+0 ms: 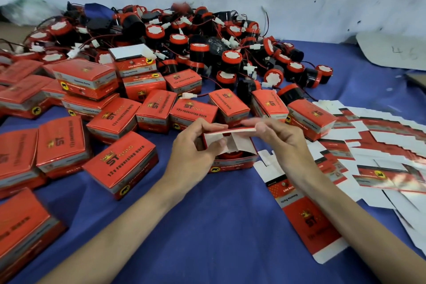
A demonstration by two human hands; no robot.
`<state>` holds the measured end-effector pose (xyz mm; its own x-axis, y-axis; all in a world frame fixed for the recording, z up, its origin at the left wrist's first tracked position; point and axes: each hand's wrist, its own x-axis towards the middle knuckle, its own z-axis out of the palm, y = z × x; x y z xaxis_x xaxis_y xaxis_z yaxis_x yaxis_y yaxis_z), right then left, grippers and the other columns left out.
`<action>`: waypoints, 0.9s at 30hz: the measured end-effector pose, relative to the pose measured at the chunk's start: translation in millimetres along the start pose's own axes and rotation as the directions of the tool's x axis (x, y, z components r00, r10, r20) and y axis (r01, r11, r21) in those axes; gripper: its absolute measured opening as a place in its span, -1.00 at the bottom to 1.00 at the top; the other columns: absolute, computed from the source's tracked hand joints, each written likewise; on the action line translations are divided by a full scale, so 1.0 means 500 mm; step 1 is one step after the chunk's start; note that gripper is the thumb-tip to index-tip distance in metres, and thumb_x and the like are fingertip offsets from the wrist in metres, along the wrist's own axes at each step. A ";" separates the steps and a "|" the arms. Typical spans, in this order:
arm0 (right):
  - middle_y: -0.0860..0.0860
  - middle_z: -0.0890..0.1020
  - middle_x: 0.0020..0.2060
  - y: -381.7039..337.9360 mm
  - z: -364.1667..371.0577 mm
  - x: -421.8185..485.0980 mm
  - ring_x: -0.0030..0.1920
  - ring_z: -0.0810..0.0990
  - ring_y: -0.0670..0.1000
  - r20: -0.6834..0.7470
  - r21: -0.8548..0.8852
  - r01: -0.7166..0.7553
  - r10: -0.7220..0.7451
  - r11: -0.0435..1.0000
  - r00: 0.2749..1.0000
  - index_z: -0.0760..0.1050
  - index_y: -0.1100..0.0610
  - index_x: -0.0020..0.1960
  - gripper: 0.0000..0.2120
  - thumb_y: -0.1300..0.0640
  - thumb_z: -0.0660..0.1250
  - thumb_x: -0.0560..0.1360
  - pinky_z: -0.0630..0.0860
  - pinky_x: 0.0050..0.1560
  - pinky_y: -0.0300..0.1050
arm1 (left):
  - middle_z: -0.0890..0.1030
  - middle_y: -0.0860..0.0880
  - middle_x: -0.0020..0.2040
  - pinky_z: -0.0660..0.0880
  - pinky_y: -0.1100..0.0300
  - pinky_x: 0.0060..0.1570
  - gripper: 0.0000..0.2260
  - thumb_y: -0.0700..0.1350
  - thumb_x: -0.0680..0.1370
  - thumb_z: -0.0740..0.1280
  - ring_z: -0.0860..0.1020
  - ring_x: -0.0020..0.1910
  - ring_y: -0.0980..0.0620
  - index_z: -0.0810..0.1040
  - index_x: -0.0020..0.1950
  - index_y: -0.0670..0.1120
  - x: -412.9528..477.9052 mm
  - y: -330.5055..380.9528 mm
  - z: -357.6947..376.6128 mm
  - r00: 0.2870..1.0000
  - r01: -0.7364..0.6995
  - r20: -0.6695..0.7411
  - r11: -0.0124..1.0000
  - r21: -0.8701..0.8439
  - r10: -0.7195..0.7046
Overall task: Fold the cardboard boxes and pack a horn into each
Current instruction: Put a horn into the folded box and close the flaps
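So the open box point(232, 165) sat on the blue cloth point(219, 214) right in front of the person, with a red-and-black horn point(228, 155) down inside it. Both hands were on its lid flap point(232, 131). The left hand point(196, 145) had its fingers curled over the flap's left end, thumb down on a white side flap. The right hand point(276, 136) pinched the right end between thumb and fingers. The lid was only half down, not tucked in. Behind the box was a big tangled pile of horns point(207, 41), wires everywhere. Left of it, loads of closed boxes point(119, 163). Right of it, flat blanks point(380, 140) fanned out, one lying just beside the right forearm.
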<state>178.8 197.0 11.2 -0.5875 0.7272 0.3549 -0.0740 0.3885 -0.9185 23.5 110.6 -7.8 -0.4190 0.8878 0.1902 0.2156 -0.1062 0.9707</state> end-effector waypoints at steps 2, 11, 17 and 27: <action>-0.15 0.70 -0.09 0.009 -0.002 -0.004 -0.04 0.64 -0.19 0.046 0.025 -0.035 0.033 0.999 0.998 0.59 0.02 0.03 -0.83 0.09 0.33 0.45 0.48 -0.07 -0.40 | 0.64 0.18 -0.05 0.55 0.23 -0.05 -0.84 -0.18 0.51 0.42 0.58 -0.02 0.22 0.58 0.03 0.02 -0.005 -0.002 -0.005 0.999 -0.044 0.021 0.998 0.039 0.043; -0.23 0.69 -0.08 0.035 -0.001 -0.014 -0.06 0.67 -0.14 0.039 -0.126 0.022 -0.017 0.992 0.999 0.61 -0.04 0.06 -0.76 0.10 0.41 0.40 0.58 -0.14 -0.30 | 0.48 0.30 0.22 0.46 0.24 0.22 -0.63 0.12 0.48 0.34 0.43 0.25 0.32 0.52 0.27 0.10 -0.003 -0.010 -0.046 0.935 -0.339 0.215 0.885 0.320 0.281; -0.03 0.65 -0.05 0.039 -0.004 -0.018 0.04 0.60 -0.16 0.016 -0.469 0.285 -0.315 0.836 0.949 0.58 0.20 0.09 -0.74 0.22 0.43 0.41 0.53 0.03 -0.32 | 0.48 0.25 0.28 0.51 0.15 0.22 -0.63 0.11 0.52 0.31 0.43 0.31 0.28 0.51 0.31 0.05 0.004 -0.025 -0.052 0.907 -0.419 0.229 0.821 0.387 0.355; 0.22 0.59 0.14 0.031 -0.011 -0.026 0.19 0.56 0.21 0.293 -0.727 0.506 -0.457 0.464 0.840 0.63 0.29 0.06 -0.73 0.22 0.44 0.38 0.53 0.16 0.08 | 0.54 0.12 0.28 0.54 0.34 -0.19 -0.66 0.06 0.56 0.25 0.50 0.11 0.14 0.60 0.24 -0.05 -0.003 -0.021 -0.062 0.760 -0.639 0.372 0.513 0.573 0.533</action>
<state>189.8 196.9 -6.5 -0.6955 0.2674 0.6670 0.2541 0.9597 -0.1198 -5.8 96.7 -13.8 0.1241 0.7849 0.6071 0.8838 -0.3656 0.2919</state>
